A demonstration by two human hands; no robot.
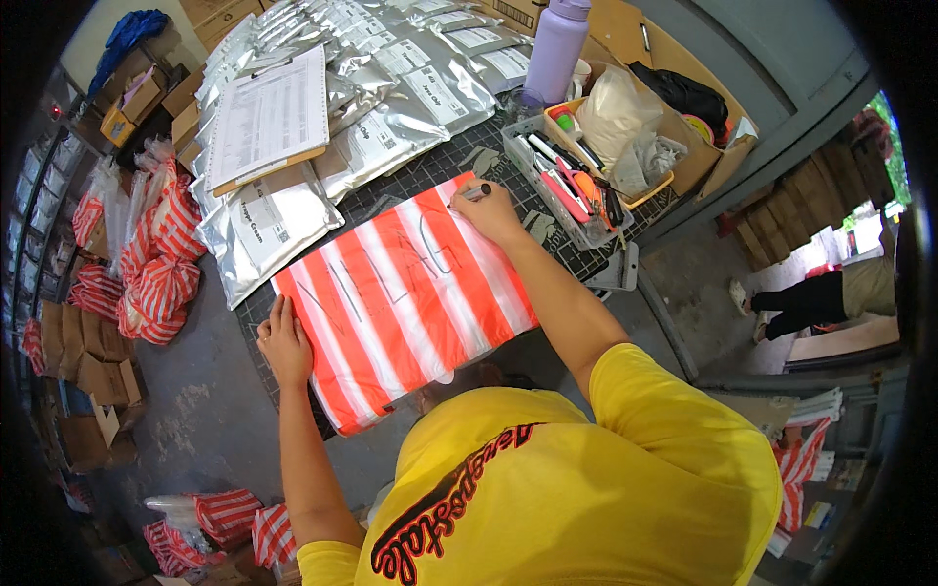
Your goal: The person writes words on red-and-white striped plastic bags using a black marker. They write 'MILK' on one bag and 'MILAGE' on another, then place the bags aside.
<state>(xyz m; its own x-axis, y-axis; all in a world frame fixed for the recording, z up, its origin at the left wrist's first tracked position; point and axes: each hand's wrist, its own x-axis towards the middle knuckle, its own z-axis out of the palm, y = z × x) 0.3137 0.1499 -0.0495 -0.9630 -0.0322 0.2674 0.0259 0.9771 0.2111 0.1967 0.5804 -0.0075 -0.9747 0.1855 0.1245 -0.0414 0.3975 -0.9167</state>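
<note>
A red-and-white striped plastic bag (pixel 401 293) lies flat on the dark gridded table in front of me, with large hand-drawn dark letters across it. My right hand (pixel 489 210) is closed around a dark marker (pixel 473 193) at the bag's far right corner, the pen's tip close to the plastic. My left hand (pixel 284 340) rests on the bag's left edge, its fingers stretched out and holding nothing. Just beyond the bag lie silver foil pouches (pixel 381 146) with white labels. A clipboard with printed sheets (pixel 271 117) sits on top of them.
A clear bin of pens and scissors (pixel 572 190) stands right of the bag, beside a lilac bottle (pixel 557 54) and an open cardboard box (pixel 723 88). Striped bundles (pixel 161 264) and cartons (pixel 93 356) fill the floor at left. A person (pixel 831 293) is beyond the doorway.
</note>
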